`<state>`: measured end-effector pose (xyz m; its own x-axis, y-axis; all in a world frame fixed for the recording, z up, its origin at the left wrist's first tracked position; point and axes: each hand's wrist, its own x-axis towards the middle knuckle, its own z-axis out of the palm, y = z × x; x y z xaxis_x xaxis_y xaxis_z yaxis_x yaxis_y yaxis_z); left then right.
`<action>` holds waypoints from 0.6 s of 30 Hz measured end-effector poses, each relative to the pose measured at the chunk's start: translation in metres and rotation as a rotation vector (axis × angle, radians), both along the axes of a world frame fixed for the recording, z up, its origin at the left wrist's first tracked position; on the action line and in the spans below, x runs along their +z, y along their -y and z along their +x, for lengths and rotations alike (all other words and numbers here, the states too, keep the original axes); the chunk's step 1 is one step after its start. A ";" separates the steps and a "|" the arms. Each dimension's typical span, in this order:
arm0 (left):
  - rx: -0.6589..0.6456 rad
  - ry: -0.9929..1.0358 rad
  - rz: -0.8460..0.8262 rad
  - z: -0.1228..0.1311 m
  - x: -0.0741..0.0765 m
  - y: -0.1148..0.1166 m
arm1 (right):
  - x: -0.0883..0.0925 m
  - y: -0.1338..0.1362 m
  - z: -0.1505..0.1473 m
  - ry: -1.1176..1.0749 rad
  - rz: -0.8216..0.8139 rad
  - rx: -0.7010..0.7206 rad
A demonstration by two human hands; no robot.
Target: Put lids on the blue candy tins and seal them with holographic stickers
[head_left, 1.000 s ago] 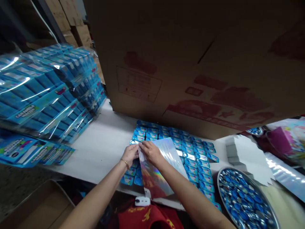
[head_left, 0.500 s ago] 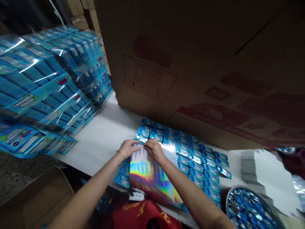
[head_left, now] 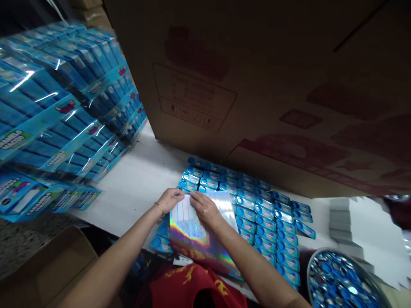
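Left hand (head_left: 169, 199), right hand (head_left: 205, 209): fingers narrow, still pinching top edge of holographic sheet (head_left: 199, 239). Sheet lies over blue packets (head_left: 266, 214) on white table (head_left: 138, 188). Stacked boxes (head_left: 64, 128) read "CARAMELO MACIZO".

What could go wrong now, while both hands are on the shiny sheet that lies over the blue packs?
1. The sheet lies on the packs, with the left hand and right hand at its top edge. Dragging it may push the neat rows out of line.
2. Its lower end seems to hang past the table edge, beside packs there. A tug might knock those off.
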<state>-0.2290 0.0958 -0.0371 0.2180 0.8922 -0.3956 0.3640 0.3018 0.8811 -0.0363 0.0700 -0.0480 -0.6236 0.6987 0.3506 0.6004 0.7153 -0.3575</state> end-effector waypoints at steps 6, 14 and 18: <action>0.062 0.099 -0.041 0.002 0.009 0.001 | 0.027 -0.012 0.004 -0.032 -0.201 -0.150; 0.086 0.074 -0.018 0.002 0.011 0.005 | 0.008 -0.006 0.010 0.135 -0.096 -0.044; 0.060 0.026 0.019 0.002 0.008 0.004 | 0.013 0.001 0.009 0.063 -0.139 -0.074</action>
<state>-0.2273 0.0916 -0.0290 0.1741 0.9112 -0.3734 0.3225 0.3055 0.8959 -0.0277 0.0688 -0.0346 -0.5862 0.7827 0.2090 0.6743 0.6144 -0.4096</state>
